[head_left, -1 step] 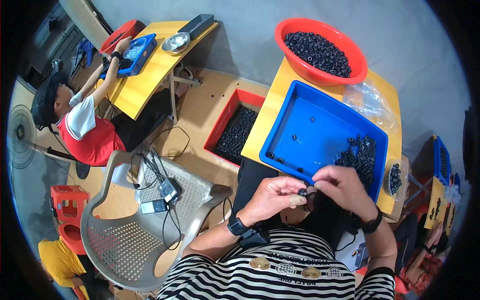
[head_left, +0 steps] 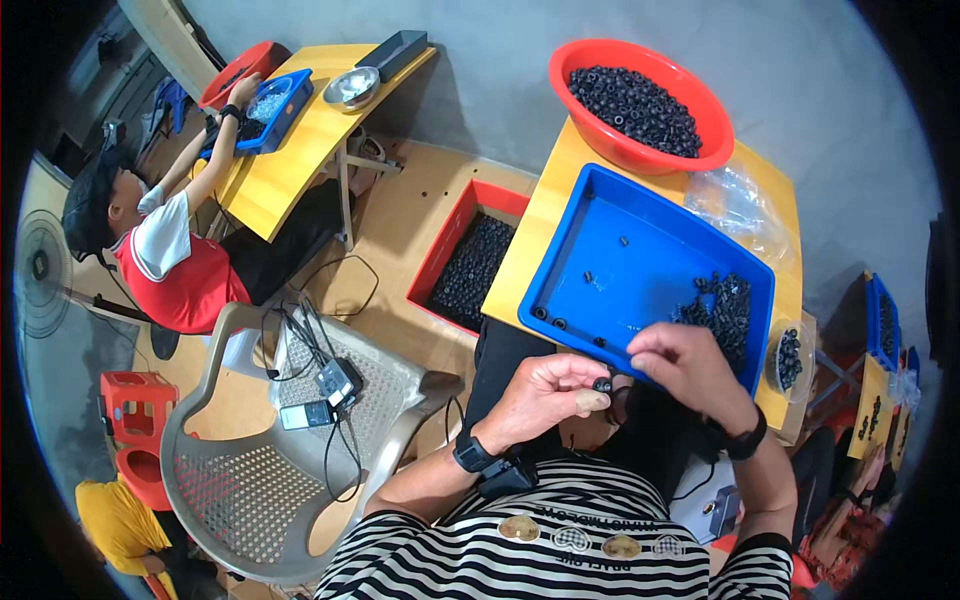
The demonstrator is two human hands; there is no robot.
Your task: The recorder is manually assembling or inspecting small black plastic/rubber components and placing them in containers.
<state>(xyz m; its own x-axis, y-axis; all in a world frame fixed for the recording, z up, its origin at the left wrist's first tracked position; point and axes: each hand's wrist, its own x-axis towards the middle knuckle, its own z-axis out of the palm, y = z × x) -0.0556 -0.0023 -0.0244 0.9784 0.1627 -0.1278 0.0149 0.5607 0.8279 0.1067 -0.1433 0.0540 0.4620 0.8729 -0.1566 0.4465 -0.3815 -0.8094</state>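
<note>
My left hand pinches a small black ring-shaped part between thumb and fingertips, just in front of the blue tray. A pale covering wraps the tip of the thumb. To its right, my right hand hovers over the near edge of the blue tray, its thumb and fingers drawn together. Whatever those fingertips hold, if anything, is too small to make out. Inside the tray, a heap of small black pieces lies at the right, partly behind my right hand. A few loose black rings lie near its left corner.
A red basin full of black rings stands behind the tray, beside a clear plastic bag. At right is a clear bowl. A red crate and grey chair stand left. A co-worker sits at another table.
My right hand has shifted slightly away from my left hand, rightward and up over the tray's near edge. My left hand stays nearly in place with the black ring.
</note>
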